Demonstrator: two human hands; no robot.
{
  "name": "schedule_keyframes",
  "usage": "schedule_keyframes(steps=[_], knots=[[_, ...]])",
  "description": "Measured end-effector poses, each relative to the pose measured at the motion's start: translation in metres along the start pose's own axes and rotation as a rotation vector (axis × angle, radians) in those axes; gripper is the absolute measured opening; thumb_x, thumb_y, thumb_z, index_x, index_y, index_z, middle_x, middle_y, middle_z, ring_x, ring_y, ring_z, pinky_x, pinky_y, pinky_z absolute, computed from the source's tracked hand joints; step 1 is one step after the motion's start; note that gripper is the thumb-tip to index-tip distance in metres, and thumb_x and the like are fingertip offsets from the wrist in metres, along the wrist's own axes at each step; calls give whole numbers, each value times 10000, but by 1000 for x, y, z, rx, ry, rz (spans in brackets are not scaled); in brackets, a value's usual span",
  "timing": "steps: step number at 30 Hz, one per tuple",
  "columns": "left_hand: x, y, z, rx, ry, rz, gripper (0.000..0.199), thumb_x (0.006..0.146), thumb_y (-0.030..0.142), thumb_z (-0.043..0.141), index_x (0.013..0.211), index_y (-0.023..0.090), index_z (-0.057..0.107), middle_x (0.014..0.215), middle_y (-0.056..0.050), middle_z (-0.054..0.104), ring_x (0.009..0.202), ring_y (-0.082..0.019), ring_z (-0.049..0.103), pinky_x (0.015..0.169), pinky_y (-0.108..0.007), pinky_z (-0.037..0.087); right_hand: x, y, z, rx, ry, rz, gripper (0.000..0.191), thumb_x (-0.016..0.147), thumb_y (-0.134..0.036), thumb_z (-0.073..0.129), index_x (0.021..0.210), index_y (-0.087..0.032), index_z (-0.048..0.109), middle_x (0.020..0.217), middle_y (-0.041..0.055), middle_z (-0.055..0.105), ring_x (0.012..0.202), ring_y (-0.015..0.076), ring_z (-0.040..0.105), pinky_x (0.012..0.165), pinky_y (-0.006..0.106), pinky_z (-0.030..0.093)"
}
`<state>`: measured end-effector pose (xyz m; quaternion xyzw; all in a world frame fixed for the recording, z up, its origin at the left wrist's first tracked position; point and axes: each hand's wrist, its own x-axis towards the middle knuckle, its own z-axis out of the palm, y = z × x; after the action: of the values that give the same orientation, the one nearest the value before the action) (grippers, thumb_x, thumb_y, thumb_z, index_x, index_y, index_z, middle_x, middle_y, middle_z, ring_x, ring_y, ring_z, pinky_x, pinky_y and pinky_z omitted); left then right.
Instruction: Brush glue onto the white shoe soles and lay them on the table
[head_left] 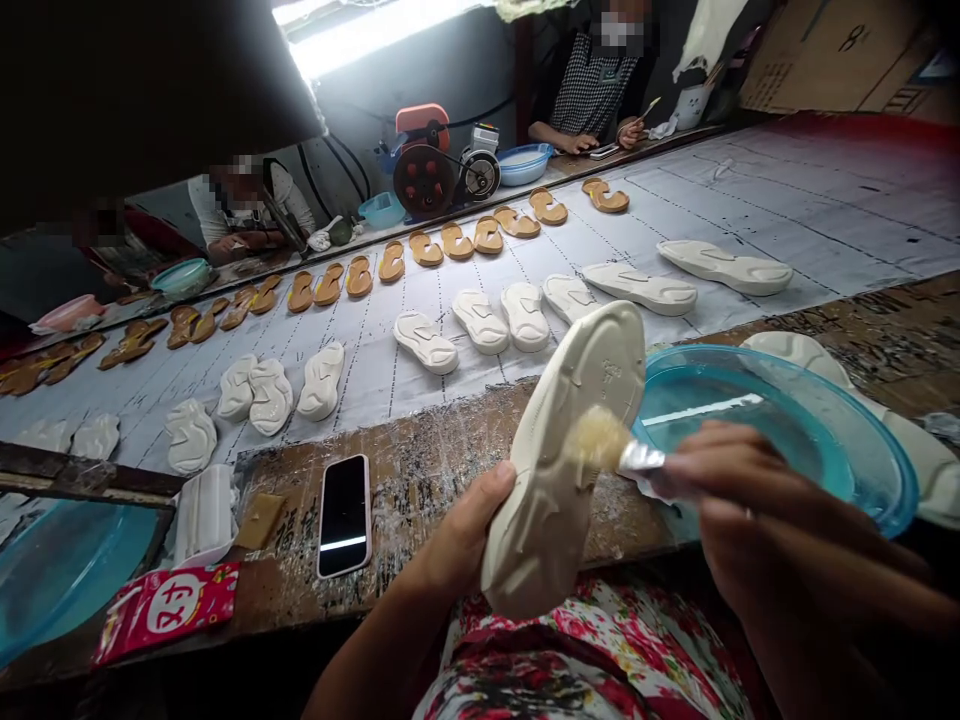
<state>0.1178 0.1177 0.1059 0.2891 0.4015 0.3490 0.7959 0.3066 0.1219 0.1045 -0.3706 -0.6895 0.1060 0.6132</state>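
Observation:
My left hand (472, 520) grips the edge of a white shoe sole (544, 500), held tilted up above my lap with its moulded face toward me. In my right hand (757, 520) is a brush (600, 440) with pale bristles and a silvery wrapped neck. Its bristles lie against the middle of the sole, and the hand is somewhat blurred. Just behind the brush stands a clear blue basin (892, 480) holding liquid. Beyond it, several white soles (637, 288) lie in a row on the white-covered conveyor belt (750, 190).
A phone (345, 515) and a red packet (169, 610) lie on the worn bench edge (427, 450). Another blue basin (75, 570) is at left. Across the belt, several brown soles (390, 262) form a row. Co-workers (589, 90) sit opposite, near a motor with a pulley (424, 180).

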Motion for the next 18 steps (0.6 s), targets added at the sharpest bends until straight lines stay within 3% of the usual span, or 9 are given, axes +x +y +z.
schedule_keyframes(steps=[4,9,13,16,18], knots=[[-4,-1,-2,36,-34,14,442,775,512,539,888,107,675,753,-64,665,691,-144,584,652,-227,422,6,14,12,33,138,-13,253,795,-100,498,996,-211,604,825,18,597,760,109,553,695,283,440],[0,0,-1,-128,-55,9,508,756,521,548,954,67,661,820,-105,681,867,-225,616,786,-283,449,-3,-2,23,147,-112,-119,138,779,-89,482,873,-135,572,650,2,559,643,95,511,688,322,395],[1,1,-2,-251,-2,-22,450,746,505,570,875,92,691,752,-85,691,905,-233,624,871,-295,444,-14,-11,14,95,-170,-134,100,778,-91,471,797,-138,557,594,-21,532,609,72,494,765,331,360],[0,0,-3,-262,78,-9,408,743,488,586,855,112,699,748,-74,696,938,-236,618,899,-297,437,-17,-14,2,22,-140,7,131,791,-88,464,835,-161,563,660,-8,561,681,88,519,821,331,354],[1,0,-3,-268,68,6,448,754,500,562,928,107,685,805,-88,699,979,-253,604,918,-325,431,-16,-17,-3,-19,-137,103,138,801,-91,464,856,-175,560,702,-3,575,722,95,533,855,330,354]])
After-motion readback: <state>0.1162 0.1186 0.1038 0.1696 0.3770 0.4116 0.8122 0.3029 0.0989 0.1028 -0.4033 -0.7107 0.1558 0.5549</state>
